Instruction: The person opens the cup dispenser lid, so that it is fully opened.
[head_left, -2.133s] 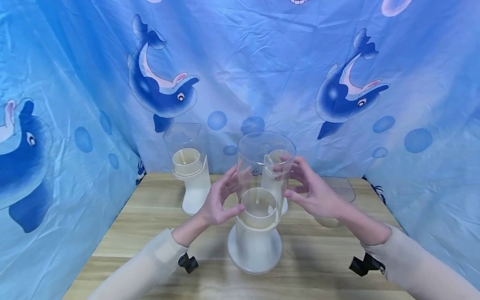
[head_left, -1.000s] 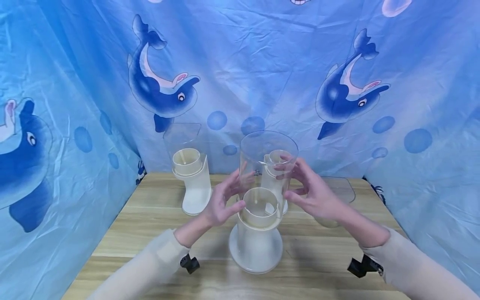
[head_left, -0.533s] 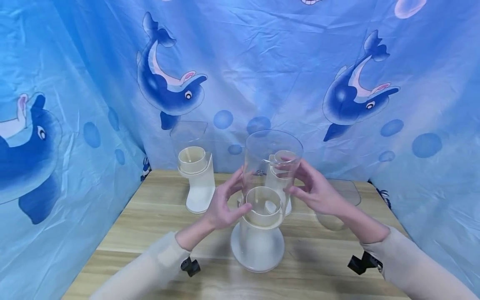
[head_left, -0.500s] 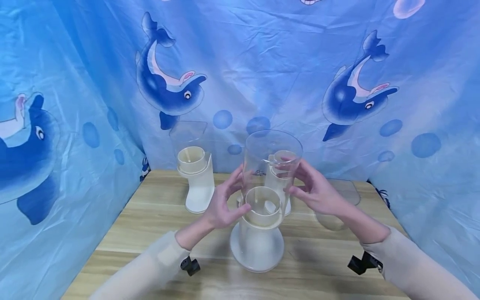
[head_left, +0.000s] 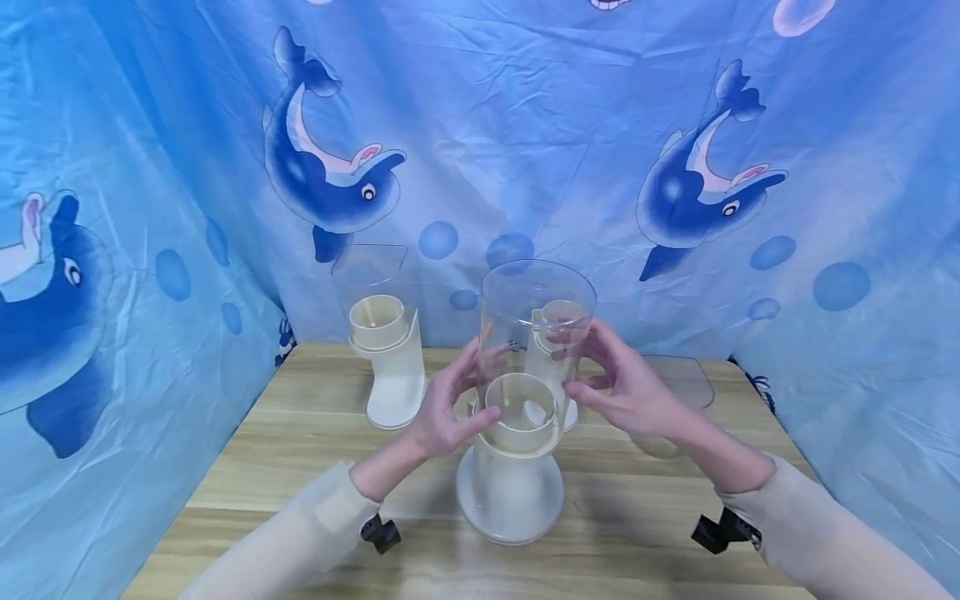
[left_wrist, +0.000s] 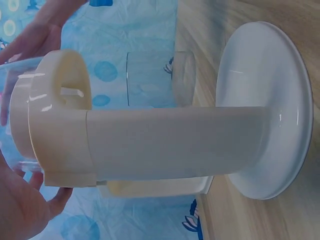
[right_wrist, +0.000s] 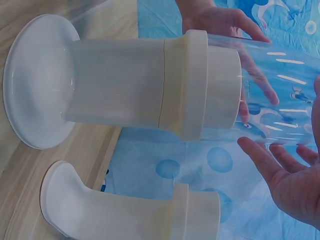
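left grip (head_left: 446, 410) and right grip (head_left: 626, 385) curl round the clear cylinder (head_left: 519, 327) on a white stand (head_left: 514, 487).

Both flanks of the clear cylinder (head_left: 527, 346) are taken, the left hand (head_left: 447, 407) on one, the right hand (head_left: 628, 392) on the other, but its open top leaves a way in from above. Just behind it the middle rear stand (head_left: 571, 413) blocks the path; a lane over the tabletop (head_left: 622, 533) runs between that and the rear left stand (head_left: 399, 377). A clear container (head_left: 688, 382) crowds the space beyond the right hand, and dolphin-print curtain (head_left: 510, 117) walls off the back and sides.
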